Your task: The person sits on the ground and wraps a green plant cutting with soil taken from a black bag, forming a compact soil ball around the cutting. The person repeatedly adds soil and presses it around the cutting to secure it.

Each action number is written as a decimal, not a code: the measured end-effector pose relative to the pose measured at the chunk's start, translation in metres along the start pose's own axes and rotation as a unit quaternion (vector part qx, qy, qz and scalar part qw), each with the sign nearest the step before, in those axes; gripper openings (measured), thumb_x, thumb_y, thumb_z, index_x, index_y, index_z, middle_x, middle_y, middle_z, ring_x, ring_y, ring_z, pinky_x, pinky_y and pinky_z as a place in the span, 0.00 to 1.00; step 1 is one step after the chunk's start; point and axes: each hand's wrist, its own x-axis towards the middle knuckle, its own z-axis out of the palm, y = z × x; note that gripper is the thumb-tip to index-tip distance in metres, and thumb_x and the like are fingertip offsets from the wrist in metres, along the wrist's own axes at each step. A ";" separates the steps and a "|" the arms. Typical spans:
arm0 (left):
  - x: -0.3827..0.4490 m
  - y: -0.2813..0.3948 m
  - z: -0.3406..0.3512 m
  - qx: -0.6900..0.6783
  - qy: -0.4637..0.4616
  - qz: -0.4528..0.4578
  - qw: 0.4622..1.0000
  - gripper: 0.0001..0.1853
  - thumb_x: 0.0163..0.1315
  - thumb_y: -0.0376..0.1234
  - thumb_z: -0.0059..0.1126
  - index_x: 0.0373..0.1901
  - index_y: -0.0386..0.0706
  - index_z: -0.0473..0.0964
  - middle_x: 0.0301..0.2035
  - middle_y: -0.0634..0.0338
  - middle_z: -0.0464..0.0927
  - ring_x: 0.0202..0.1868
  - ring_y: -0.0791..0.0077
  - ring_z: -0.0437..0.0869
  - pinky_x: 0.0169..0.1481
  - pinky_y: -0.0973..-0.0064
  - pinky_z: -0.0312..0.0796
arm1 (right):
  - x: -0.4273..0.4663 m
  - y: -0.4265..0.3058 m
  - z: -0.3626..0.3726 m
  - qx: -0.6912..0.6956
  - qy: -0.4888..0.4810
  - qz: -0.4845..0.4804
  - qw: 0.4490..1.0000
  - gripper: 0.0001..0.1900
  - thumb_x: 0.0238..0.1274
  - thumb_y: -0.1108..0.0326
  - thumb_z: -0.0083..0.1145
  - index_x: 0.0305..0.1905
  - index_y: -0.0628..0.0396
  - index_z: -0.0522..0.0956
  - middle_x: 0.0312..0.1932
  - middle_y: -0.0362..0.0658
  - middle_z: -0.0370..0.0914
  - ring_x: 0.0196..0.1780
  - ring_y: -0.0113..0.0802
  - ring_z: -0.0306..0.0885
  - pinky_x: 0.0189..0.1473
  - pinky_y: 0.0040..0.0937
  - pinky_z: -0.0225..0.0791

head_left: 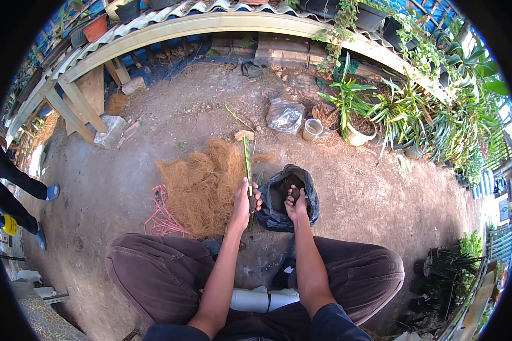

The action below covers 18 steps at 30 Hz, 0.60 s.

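Observation:
My left hand (pixel 243 204) grips the base of a long, upright green leaf cutting (pixel 247 160) with yellowish edges. Dark soil clings around its lower end, partly hidden by my fingers. Inside the mouth of a black plastic bag (pixel 269 217), my right hand (pixel 297 202) is closed around a clump of dark soil (pixel 295 194). More dark soil (pixel 281 192) shows within the bag. Left of my left hand lies a loose heap of brown coconut fibre (pixel 205 192). Pink plastic string (pixel 164 215) sits tangled along the heap's lower left edge.
Beyond the bag stand a clear plastic bag (pixel 285 116), a plastic cup (pixel 312 129) and potted plants (pixel 360 128). A wooden bench frame (pixel 79 106) rests on a concrete block (pixel 110 131). At far left, another person's legs (pixel 21 179) are visible.

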 end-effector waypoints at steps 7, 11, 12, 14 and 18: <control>-0.002 0.002 0.003 -0.003 -0.011 -0.004 1.000 0.27 0.74 0.58 0.35 0.37 0.44 0.70 0.20 0.66 0.68 0.20 0.78 0.72 0.24 0.80 0.65 | 0.009 0.002 -0.023 -0.035 -0.010 -0.026 0.999 0.21 0.77 0.43 0.38 0.34 0.47 0.70 0.22 0.35 0.67 0.20 0.21 0.60 0.18 0.20 0.53; -0.002 0.002 0.003 -0.003 -0.022 -0.005 1.000 0.28 0.74 0.59 0.33 0.37 0.45 0.69 0.19 0.66 0.66 0.20 0.78 0.71 0.24 0.80 0.64 | -0.001 0.003 0.003 -0.071 0.107 -0.024 0.991 0.18 0.76 0.46 0.42 0.36 0.47 0.70 0.24 0.35 0.70 0.22 0.21 0.64 0.20 0.18 0.58; -0.002 0.002 0.002 0.001 -0.017 -0.010 1.000 0.28 0.74 0.59 0.32 0.37 0.45 0.70 0.19 0.66 0.66 0.20 0.78 0.71 0.24 0.80 0.64 | -0.004 0.003 0.009 -0.077 0.117 -0.024 0.990 0.17 0.76 0.48 0.43 0.36 0.47 0.70 0.24 0.35 0.71 0.22 0.21 0.65 0.21 0.18 0.59; -0.002 0.001 0.001 -0.005 -0.035 0.001 0.999 0.28 0.74 0.59 0.33 0.37 0.45 0.70 0.19 0.66 0.66 0.20 0.78 0.71 0.24 0.80 0.64 | -0.008 0.002 0.018 -0.111 0.116 -0.027 0.987 0.14 0.76 0.51 0.45 0.36 0.47 0.71 0.24 0.34 0.70 0.20 0.20 0.62 0.20 0.18 0.56; 0.000 -0.003 -0.001 0.001 -0.031 0.002 1.000 0.26 0.74 0.58 0.35 0.37 0.44 0.70 0.19 0.66 0.66 0.20 0.77 0.72 0.23 0.80 0.64 | -0.013 0.008 0.015 -0.064 0.045 -0.004 0.997 0.14 0.77 0.53 0.42 0.35 0.46 0.69 0.21 0.31 0.63 0.16 0.19 0.55 0.17 0.20 0.49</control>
